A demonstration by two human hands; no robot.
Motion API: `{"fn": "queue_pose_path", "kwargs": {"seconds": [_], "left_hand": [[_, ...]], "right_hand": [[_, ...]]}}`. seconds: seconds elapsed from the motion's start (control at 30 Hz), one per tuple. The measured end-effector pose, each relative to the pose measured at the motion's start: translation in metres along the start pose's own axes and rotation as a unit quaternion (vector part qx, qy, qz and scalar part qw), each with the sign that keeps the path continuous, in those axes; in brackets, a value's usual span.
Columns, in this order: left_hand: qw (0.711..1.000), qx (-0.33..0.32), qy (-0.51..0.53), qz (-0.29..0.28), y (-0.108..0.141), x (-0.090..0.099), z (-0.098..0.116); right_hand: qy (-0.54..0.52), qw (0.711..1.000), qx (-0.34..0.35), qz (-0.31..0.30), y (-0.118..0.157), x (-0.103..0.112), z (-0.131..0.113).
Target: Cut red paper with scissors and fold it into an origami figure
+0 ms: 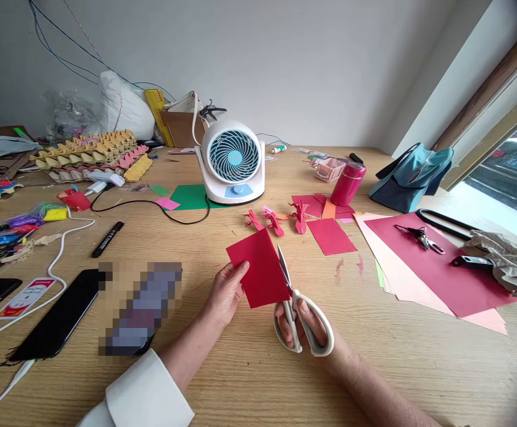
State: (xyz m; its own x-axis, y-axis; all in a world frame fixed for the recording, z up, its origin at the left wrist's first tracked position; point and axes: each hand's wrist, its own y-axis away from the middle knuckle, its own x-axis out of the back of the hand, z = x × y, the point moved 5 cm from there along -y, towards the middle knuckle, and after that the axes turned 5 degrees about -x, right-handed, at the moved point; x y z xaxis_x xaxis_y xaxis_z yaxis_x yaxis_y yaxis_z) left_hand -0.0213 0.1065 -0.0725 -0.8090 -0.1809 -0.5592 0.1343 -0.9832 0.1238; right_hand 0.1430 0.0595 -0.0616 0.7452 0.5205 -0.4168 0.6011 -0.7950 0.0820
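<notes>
My left hand pinches the left edge of a red sheet of paper, thumb on top, holding it tilted above the wooden table. In my right hand is a pair of scissors with white and grey handles, fingers through the loops. The scissor blades point away from me and lie along the paper's right edge, slightly apart. Just beyond the paper are several red folded paper figures. Another red paper piece lies flat to their right.
A white fan stands at the back centre, a red bottle right of it. Large paper sheets with keys lie at right, near a blue bag. Phones, a black marker and egg cartons occupy the left.
</notes>
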Motion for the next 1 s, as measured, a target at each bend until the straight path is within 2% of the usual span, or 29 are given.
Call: {"fn": "queue_pose_path", "kwargs": {"seconds": [0.2, 0.43, 0.63, 0.7, 0.87, 1.0], "left_hand": [[1.000, 0.017, 0.002, -0.003, 0.000, -0.001, 0.000], [0.999, -0.034, -0.032, -0.003, -0.002, 0.000, 0.004], [0.995, -0.075, -0.057, 0.015, -0.001, 0.003, 0.003], [0.998, -0.053, -0.035, 0.010, -0.001, 0.002, 0.001], [0.998, 0.063, 0.019, 0.018, 0.000, 0.004, -0.009], [0.996, 0.082, 0.031, 0.013, -0.001, 0.005, -0.008]], "right_hand": [[-0.014, 1.000, -0.002, -0.020, -0.001, 0.000, 0.003], [-0.045, 0.999, -0.006, 0.007, -0.002, 0.006, 0.003], [-0.095, 0.995, -0.017, -0.021, -0.005, 0.005, 0.009], [-0.102, 0.994, -0.019, -0.021, -0.006, 0.006, 0.011], [-0.139, 0.990, -0.021, -0.024, -0.006, 0.004, 0.010], [-0.125, 0.992, -0.019, -0.009, -0.003, 0.005, 0.008]]}}
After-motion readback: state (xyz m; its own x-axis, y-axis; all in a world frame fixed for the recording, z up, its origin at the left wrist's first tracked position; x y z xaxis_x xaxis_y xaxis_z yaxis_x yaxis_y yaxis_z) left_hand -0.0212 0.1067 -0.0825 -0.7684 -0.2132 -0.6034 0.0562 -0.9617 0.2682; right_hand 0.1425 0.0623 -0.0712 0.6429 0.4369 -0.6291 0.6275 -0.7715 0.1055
